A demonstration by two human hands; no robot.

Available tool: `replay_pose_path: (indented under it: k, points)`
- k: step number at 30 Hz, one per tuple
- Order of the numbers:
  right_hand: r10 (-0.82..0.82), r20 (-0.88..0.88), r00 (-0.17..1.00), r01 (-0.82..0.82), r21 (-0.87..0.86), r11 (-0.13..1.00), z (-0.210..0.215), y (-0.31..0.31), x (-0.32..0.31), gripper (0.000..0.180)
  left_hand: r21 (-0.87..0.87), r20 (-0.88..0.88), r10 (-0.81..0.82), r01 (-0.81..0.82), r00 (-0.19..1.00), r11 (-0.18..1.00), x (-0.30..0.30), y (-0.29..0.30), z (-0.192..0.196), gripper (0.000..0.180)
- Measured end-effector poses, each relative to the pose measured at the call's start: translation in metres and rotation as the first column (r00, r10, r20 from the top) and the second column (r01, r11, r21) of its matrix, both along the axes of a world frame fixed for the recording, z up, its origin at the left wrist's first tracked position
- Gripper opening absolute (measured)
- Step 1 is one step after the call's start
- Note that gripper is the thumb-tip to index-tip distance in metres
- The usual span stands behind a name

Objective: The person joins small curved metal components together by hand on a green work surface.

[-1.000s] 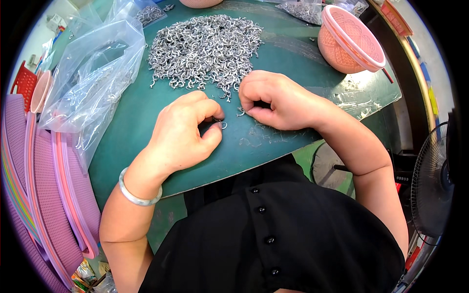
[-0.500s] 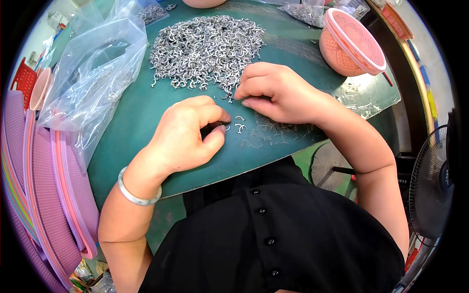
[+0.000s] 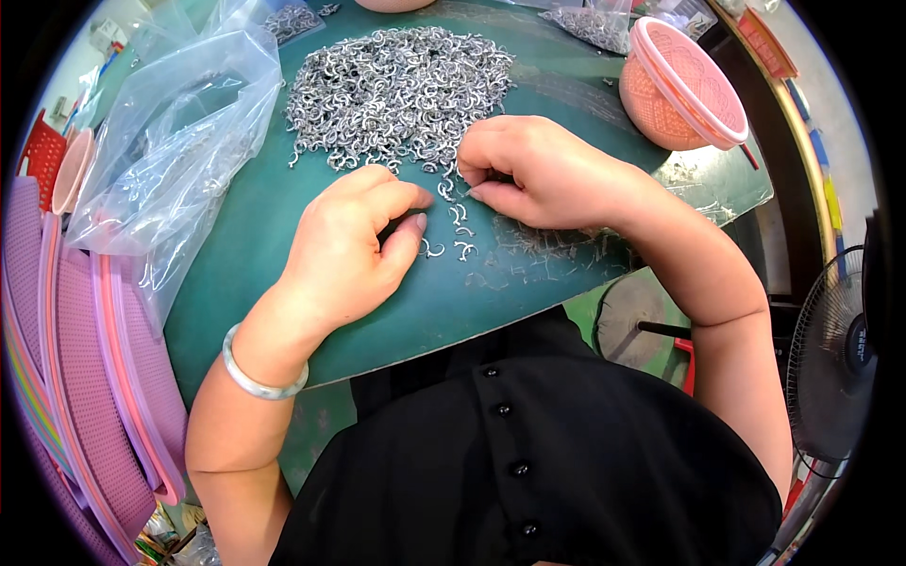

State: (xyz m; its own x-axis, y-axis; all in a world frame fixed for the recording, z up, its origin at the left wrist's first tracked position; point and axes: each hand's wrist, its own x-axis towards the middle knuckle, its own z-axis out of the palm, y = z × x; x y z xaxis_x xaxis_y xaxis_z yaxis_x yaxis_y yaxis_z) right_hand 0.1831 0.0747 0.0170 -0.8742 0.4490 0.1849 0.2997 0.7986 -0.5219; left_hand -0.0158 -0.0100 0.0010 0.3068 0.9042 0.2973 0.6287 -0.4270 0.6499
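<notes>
A heap of small silvery curved metal pieces, shaped like little hooks or open rings (image 3: 396, 94), lies on the green tabletop (image 3: 283, 283). Several loose ones trail from its near edge, among them a curved metal piece (image 3: 432, 249) close to my left thumb. My left hand (image 3: 349, 245), with a pale bangle (image 3: 257, 375) on its wrist, hovers left of this trail, thumb and forefinger apart and nothing visible between them. At the heap's near right edge, my right hand (image 3: 543, 174) has its fingers curled and thumb and fingertips almost together. Whatever lies between those tips is too small to make out.
A clear plastic bag (image 3: 179, 141) spreads over the table's left side. Purple woven baskets (image 3: 142, 349) stand beside it. A pink basket (image 3: 670, 90) sits at the back right, near a bag of metal pieces (image 3: 595, 28). A fan (image 3: 835, 349) and round stool (image 3: 628, 321) are at right.
My left hand has moved up and slightly left, leaving a curved piece uncovered on the table. My right hand has shifted slightly, and more loose pieces now lie between the heap and me.
</notes>
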Motion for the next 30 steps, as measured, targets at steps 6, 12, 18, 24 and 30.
replay_pose_path:
  k: [6, 12, 18, 24, 30]
  points:
    - [0.075, 0.052, 0.996, -0.075, -0.004, 0.997, 0.003, 0.002, 0.006, 0.007, 0.040, 0.005, -0.002, 0.002, 1.000, 0.999, 0.003, 0.001, -0.003, 0.011]
    - [0.023, -0.026, 0.999, -0.023, 0.012, 1.000, -0.002, 0.003, 0.011, 0.008, 0.093, -0.048, -0.068, 0.073, 0.997, 0.993, 0.005, 0.002, -0.004, 0.015]
    - [0.056, -0.009, 0.998, -0.055, 0.044, 0.997, -0.004, 0.000, 0.013, 0.006, 0.129, -0.091, -0.090, 0.101, 0.992, 0.986, 0.006, 0.002, -0.004, 0.021]
    - [0.066, -0.092, 0.994, -0.066, 0.001, 0.998, -0.007, 0.003, 0.011, 0.006, 0.145, -0.112, -0.081, 0.097, 0.990, 0.985, 0.004, 0.002, -0.003, 0.020]
    - [0.112, -0.082, 0.990, -0.100, 0.133, 0.986, -0.013, 0.005, 0.009, 0.010, 0.129, -0.085, -0.076, 0.087, 0.993, 0.988, 0.003, 0.003, -0.005, 0.019]
